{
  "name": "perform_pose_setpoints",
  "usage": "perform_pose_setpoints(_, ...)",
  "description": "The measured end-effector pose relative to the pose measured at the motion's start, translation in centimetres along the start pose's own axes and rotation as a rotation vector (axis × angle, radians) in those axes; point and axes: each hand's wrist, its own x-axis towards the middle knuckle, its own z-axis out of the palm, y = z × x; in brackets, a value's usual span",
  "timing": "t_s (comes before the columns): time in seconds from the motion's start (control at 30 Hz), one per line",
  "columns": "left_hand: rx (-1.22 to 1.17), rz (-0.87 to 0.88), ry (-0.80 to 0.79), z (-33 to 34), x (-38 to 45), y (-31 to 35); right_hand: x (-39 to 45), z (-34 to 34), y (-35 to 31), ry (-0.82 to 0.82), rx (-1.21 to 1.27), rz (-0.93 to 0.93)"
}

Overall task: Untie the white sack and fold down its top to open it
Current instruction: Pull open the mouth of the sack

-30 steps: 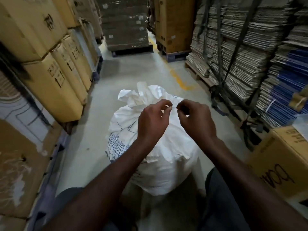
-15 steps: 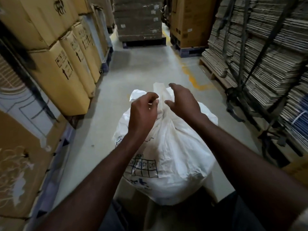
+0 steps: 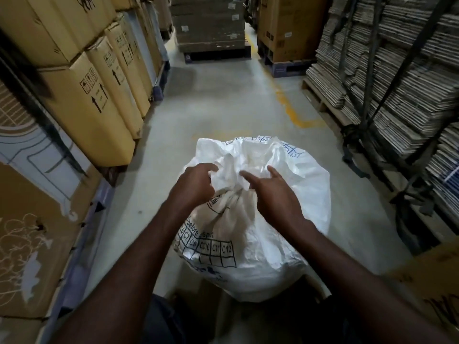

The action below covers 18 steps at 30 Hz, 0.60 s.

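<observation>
A full white sack (image 3: 278,234) with blue printed grid letters stands on the floor right in front of me. Its top (image 3: 248,157) is bunched into a gathered neck and flares out beyond my hands. My left hand (image 3: 196,184) is curled around the left side of that neck, fingers pinching the cloth. My right hand (image 3: 275,192) lies on the right side of the neck with its fingers spread and pointing at the bunched cloth, touching it. The tie itself is hidden among the folds.
Yellow cardboard boxes (image 3: 94,100) are stacked along the left. Strapped piles of flattened cartons (image 3: 387,78) on pallets line the right. Palletised boxes (image 3: 211,26) close the aisle's far end. A brown box (image 3: 432,281) sits near my right arm. Grey concrete floor (image 3: 223,103) lies ahead.
Both hands have moved from the air above the sack down onto its gathered neck. The left hand now grips the cloth; the flared top has spread wider. The camera has tilted upward.
</observation>
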Motion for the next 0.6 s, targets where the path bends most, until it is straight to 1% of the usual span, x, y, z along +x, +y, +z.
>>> perform_pose_setpoints(0.03, -0.017, -0.023, -0.007, -0.6, -0.3, 0.0, -1.3, 0.2, -0.3, 0.003, -0.007, -0.028)
perform_pose_setpoints(0.07, -0.025, -0.044, 0.021, -1.0, -0.7, 0.0, -2.5, 0.4, -0.4, -0.010, -0.009, -0.049)
perform_pose_setpoints(0.13, -0.026, -0.063, 0.125, -1.7, -1.3, 0.8, -4.4, 0.9, -0.5, -0.080, -0.010, -0.074)
perform_pose_setpoints(0.2, -0.068, -0.025, 0.227, -1.7, -2.1, 2.2, -5.9, 1.4, -0.8, -0.156, -0.021, -0.092)
perform_pose_setpoints(0.3, -0.149, 0.063, 0.310, -0.7, -3.2, 4.3, -7.9, 2.0, -1.6, -0.184, -0.025, -0.129)
perform_pose_setpoints(0.37, -0.164, 0.173, 0.278, 0.9, -3.8, 5.1, -9.1, 2.4, -1.9, -0.200, -0.032, -0.144)
perform_pose_setpoints(0.43, -0.100, 0.260, 0.226, 2.8, -4.2, 4.9, -9.9, 2.6, -2.0, -0.227, -0.040, -0.142)
perform_pose_setpoints(0.5, 0.023, 0.283, 0.200, 4.5, -4.2, 3.9, -10.5, 2.8, -1.9, -0.252, -0.046, -0.133)
perform_pose_setpoints(0.6, 0.127, 0.246, 0.151, 6.8, -4.1, 2.2, -11.2, 3.2, -2.1, -0.312, -0.046, -0.143)
